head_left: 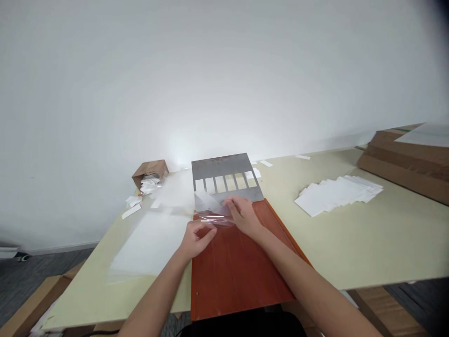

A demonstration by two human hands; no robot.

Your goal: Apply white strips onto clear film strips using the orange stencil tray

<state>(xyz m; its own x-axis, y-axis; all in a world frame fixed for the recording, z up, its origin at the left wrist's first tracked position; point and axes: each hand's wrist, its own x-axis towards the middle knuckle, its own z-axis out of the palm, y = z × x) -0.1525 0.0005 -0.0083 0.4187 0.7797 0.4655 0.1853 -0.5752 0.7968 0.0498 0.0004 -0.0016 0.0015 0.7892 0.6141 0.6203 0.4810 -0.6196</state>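
Both my hands are over the near edge of a perforated grey metal plate point(220, 166) with a row of rectangular slots. Between them is a sheet of clear plastic film point(213, 218), gathered and creased. My left hand point(196, 238) pinches the film's near part. My right hand point(242, 216) grips the film farther along, close to the plate's edge. Under my hands lies a reddish-brown wooden board point(238, 271), and the plate's near edge rests on its far end. A wider sheet of translucent film point(150, 243) lies on the table left of my left hand.
The pale yellow table point(351, 252) holds a fanned stack of white sheets point(338, 194) on the right. A torn brown paper bag point(150, 173) spills white scraps at the far left. Stacked cardboard point(403, 164) stands at right, and a white wall runs behind.
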